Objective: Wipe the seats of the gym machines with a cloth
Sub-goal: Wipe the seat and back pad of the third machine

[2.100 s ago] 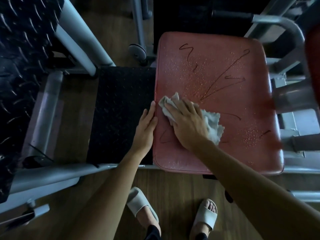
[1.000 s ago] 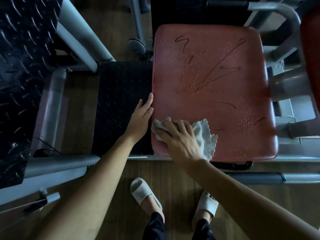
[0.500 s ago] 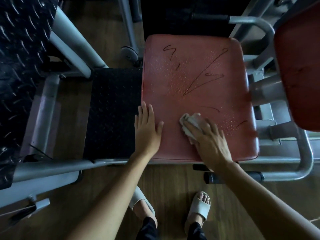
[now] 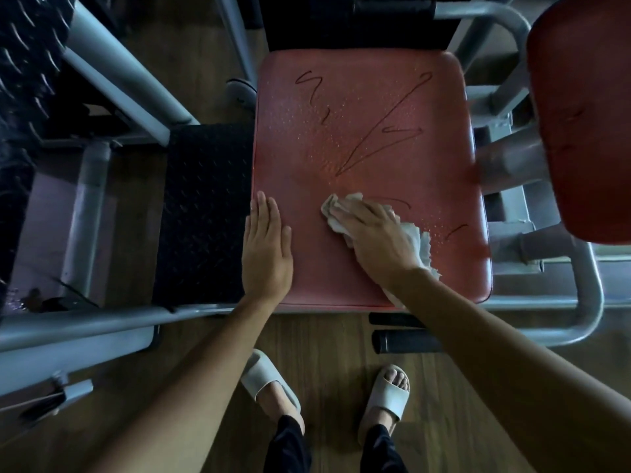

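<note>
Pressing the pale cloth (image 4: 416, 237) onto the near half of the red seat (image 4: 358, 107) with the right hand (image 4: 377, 238), fingers stretched flat over the bunched fabric, probably not gripping, though dim light is blurring that. Resting the left hand (image 4: 268, 256) palm-down at the seat's left edge, fingers straight and together, holding nothing. Leaving dark scribbles (image 4: 374, 138) and fine droplets showing farther up. Standing in pale sandals (image 4: 268, 378) on wooden floor (image 4: 334, 339), beside a black tread plate (image 4: 205, 213).

No readable txt/labels; only illegible scribbles (image 4: 382, 125) on seat (image 4: 341, 268).
</note>
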The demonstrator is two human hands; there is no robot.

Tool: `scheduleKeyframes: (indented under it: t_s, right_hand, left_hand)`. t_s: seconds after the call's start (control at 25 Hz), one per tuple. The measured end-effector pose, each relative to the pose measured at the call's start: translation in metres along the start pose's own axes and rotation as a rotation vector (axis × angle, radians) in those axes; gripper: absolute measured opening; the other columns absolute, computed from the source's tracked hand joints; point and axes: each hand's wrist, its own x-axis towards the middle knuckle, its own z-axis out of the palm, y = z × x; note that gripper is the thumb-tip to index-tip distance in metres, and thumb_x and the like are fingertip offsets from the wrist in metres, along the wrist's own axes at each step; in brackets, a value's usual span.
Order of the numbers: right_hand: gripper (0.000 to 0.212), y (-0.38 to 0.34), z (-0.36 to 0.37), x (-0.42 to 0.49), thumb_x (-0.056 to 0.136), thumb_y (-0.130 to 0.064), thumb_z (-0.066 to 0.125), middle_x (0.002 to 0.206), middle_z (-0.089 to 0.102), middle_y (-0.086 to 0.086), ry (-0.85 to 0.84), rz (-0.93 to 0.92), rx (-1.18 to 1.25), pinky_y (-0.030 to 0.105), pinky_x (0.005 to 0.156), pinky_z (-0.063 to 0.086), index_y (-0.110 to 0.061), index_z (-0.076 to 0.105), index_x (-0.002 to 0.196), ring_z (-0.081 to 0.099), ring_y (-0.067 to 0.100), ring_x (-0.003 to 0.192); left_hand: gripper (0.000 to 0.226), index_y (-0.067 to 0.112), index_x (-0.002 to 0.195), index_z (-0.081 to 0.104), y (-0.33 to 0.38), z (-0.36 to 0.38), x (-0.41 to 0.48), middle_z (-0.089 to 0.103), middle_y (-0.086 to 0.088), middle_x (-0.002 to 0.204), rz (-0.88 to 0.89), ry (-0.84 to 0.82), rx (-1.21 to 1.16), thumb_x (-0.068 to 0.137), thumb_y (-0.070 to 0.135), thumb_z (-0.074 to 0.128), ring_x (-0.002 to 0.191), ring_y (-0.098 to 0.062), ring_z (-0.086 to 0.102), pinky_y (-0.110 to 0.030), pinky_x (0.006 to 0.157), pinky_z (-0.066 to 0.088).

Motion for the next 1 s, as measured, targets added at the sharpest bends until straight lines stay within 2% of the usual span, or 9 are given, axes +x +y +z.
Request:
scheduleKeyframes:
  t_s: [0.08, 0.24, 0.28, 0.48, 0.6, 0.68, 0.8, 0.92, 1.0]
  right_hand:
    - [0.048, -0.007, 0.008, 0.0, 0.092, -0.004, 0.056, 0.139, 0.059, 0.001, 0.033, 0.039, 0.047, 0.05, 0.1, 0.047, -0.017, 0.059, 0.138, 0.055, 0.026, 0.118]
    - [0.052, 0.004, -0.001, -0.037, 0.087, -0.006, 0.061, 0.14, 0.06, 0.0, -0.128, -0.386, 0.059, 0.041, 0.102, 0.045, -0.021, 0.061, 0.137, 0.056, 0.026, 0.121]
    - [0.052, 0.01, -0.003, -0.029, 0.087, -0.007, 0.062, 0.138, 0.061, 0.0, -0.128, -0.377, 0.017, 0.042, 0.1, 0.047, -0.022, 0.061, 0.136, 0.057, 0.027, 0.121]
    - [0.039, -0.015, 0.011, 0.002, 0.096, -0.016, 0.058, 0.134, 0.061, -0.002, 0.057, 0.03, 0.093, 0.043, 0.103, 0.043, -0.019, 0.063, 0.134, 0.054, 0.022, 0.116]
    - [0.042, 0.0, 0.0, -0.025, 0.099, -0.024, 0.049, 0.143, 0.054, -0.004, -0.099, -0.135, 0.14, 0.036, 0.109, 0.035, -0.022, 0.058, 0.14, 0.048, 0.02, 0.124]
    - [0.045, 0.016, -0.009, -0.032, 0.097, -0.021, 0.056, 0.147, 0.051, -0.005, -0.201, -0.217, 0.12, 0.037, 0.111, 0.036, -0.025, 0.056, 0.142, 0.046, 0.018, 0.129]
    - [0.049, 0.013, -0.013, -0.033, 0.097, -0.023, 0.06, 0.151, 0.046, -0.008, -0.2, -0.137, 0.107, 0.042, 0.113, 0.038, -0.03, 0.053, 0.145, 0.043, 0.016, 0.135]
    - [0.045, -0.003, -0.015, -0.043, 0.101, -0.036, 0.045, 0.152, 0.046, -0.004, -0.097, -0.026, 0.069, 0.034, 0.117, 0.028, -0.029, 0.051, 0.145, 0.043, 0.019, 0.138]
    - [0.046, -0.006, -0.023, -0.051, 0.102, -0.039, 0.042, 0.152, 0.046, -0.003, -0.076, 0.029, 0.009, 0.037, 0.112, 0.032, -0.031, 0.051, 0.145, 0.045, 0.023, 0.137]
  left_hand:
    - [0.053, 0.001, 0.155, 0.023, -0.003, 0.002, 0.001, 0.015, -0.012, 0.165, 0.005, 0.019, -0.04, 0.107, 0.025, 0.028, 0.155, -0.022, 0.01, -0.034, 0.126, 0.007]
    - [0.052, 0.002, 0.155, 0.024, -0.006, 0.002, 0.0, 0.016, -0.012, 0.165, -0.002, 0.037, -0.08, 0.108, 0.021, 0.031, 0.154, -0.023, 0.011, -0.03, 0.126, 0.005]
    - [0.051, 0.001, 0.155, 0.024, -0.005, 0.002, -0.001, 0.016, -0.013, 0.165, 0.006, 0.043, -0.072, 0.108, 0.02, 0.032, 0.154, -0.023, 0.011, -0.031, 0.126, 0.006]
    - [0.054, 0.001, 0.155, 0.023, -0.005, 0.004, -0.001, 0.016, -0.014, 0.165, 0.005, 0.046, -0.016, 0.108, 0.026, 0.03, 0.154, -0.024, 0.01, -0.034, 0.126, 0.007]
    - [0.057, 0.003, 0.156, 0.021, -0.004, 0.004, 0.0, 0.013, -0.012, 0.166, -0.004, 0.032, -0.006, 0.108, 0.03, 0.03, 0.155, -0.02, 0.006, -0.031, 0.126, 0.004]
    - [0.057, 0.004, 0.157, 0.019, -0.003, 0.004, -0.001, 0.013, -0.012, 0.166, 0.004, 0.028, 0.012, 0.108, 0.031, 0.031, 0.155, -0.021, 0.005, -0.033, 0.126, 0.005]
    - [0.059, 0.002, 0.157, 0.018, 0.002, 0.003, 0.0, 0.012, -0.014, 0.166, 0.005, 0.018, 0.097, 0.108, 0.032, 0.031, 0.155, -0.025, 0.007, -0.041, 0.126, 0.011]
    - [0.067, -0.001, 0.156, 0.02, 0.016, -0.001, 0.002, 0.014, -0.017, 0.165, -0.075, -0.003, 0.169, 0.103, 0.039, 0.027, 0.154, -0.03, 0.008, -0.045, 0.126, 0.011]
    - [0.069, 0.0, 0.154, 0.025, 0.034, -0.001, 0.002, 0.018, -0.018, 0.164, -0.07, -0.024, 0.18, 0.101, 0.044, 0.031, 0.154, -0.032, 0.008, -0.045, 0.126, 0.007]
